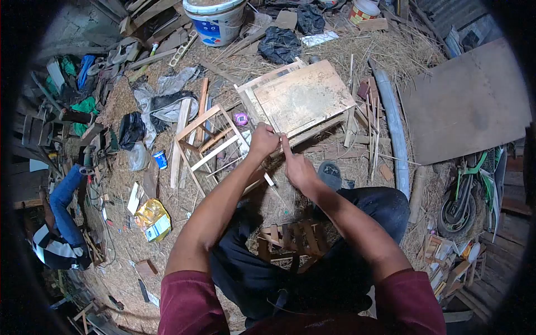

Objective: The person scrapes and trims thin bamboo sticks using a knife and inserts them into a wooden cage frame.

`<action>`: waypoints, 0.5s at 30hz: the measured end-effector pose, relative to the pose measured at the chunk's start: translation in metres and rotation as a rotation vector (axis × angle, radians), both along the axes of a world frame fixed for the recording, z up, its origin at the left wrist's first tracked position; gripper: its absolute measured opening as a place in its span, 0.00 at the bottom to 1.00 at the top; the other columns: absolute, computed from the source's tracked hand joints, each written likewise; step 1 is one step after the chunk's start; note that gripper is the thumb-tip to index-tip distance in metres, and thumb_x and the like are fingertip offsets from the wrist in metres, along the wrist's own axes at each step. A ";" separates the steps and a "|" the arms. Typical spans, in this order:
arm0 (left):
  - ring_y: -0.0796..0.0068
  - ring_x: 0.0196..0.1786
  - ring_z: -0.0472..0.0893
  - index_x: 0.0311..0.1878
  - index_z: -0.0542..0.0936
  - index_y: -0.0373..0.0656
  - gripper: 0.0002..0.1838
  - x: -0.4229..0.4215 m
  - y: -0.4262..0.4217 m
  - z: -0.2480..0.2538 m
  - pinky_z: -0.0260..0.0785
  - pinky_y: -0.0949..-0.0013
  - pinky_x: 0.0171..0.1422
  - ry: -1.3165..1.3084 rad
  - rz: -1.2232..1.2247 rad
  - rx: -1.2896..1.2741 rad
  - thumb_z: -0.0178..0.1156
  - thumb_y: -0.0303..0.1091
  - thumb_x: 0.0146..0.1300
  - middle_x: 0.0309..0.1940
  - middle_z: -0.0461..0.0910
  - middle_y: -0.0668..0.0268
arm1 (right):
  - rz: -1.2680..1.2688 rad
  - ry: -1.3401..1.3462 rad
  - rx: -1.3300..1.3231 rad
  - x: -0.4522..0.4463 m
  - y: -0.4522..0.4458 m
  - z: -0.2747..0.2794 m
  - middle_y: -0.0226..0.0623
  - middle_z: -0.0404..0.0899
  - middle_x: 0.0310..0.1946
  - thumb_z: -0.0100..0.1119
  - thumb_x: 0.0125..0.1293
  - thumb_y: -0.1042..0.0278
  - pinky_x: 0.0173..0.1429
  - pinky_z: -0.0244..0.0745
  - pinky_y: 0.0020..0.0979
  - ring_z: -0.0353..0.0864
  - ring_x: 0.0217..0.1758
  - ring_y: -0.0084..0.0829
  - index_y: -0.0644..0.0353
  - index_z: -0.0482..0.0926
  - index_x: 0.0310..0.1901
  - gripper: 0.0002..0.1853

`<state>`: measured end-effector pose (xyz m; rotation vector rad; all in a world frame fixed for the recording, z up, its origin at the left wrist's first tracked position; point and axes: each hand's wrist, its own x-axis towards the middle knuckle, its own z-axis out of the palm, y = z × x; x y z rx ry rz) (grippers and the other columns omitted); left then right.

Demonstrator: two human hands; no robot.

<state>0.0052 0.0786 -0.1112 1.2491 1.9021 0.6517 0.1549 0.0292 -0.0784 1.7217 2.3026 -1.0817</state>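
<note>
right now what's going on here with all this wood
A person with bent knees has both bare hands at the near-left corner of a wooden panel. The left hand is curled there; whether it grips anything small is unclear. The right hand is close beside it. A wooden frame is left of the panel.

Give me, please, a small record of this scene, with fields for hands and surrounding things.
Left hand: at near-left corner of wooden panel
Right hand: pointing toward same corner
Held: cannot tell
Left of panel: wooden frame, pink round object
Beyond panel: black plastic bag, white-and-blue bucket
Right of panel: grey pole, large flat board
</note>
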 end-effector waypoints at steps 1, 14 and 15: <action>0.59 0.32 0.83 0.41 0.75 0.33 0.19 -0.002 0.000 0.004 0.75 0.61 0.39 -0.016 -0.019 -0.011 0.69 0.35 0.52 0.27 0.81 0.53 | 0.007 0.009 0.008 0.001 0.001 0.000 0.65 0.80 0.34 0.50 0.59 0.78 0.48 0.76 0.56 0.82 0.39 0.62 0.51 0.35 0.78 0.48; 0.72 0.30 0.81 0.44 0.75 0.30 0.19 -0.014 0.007 -0.004 0.74 0.68 0.36 -0.209 -0.078 -0.080 0.69 0.34 0.58 0.28 0.80 0.60 | 0.043 0.027 0.051 -0.003 0.010 -0.002 0.65 0.81 0.33 0.45 0.64 0.78 0.43 0.77 0.56 0.83 0.36 0.62 0.56 0.36 0.77 0.42; 0.72 0.31 0.80 0.44 0.75 0.30 0.19 -0.015 0.007 -0.007 0.74 0.69 0.37 -0.207 -0.082 -0.070 0.69 0.34 0.58 0.28 0.80 0.60 | 0.040 0.033 0.049 -0.003 0.009 -0.004 0.65 0.81 0.32 0.45 0.63 0.78 0.42 0.77 0.57 0.83 0.36 0.62 0.57 0.36 0.76 0.42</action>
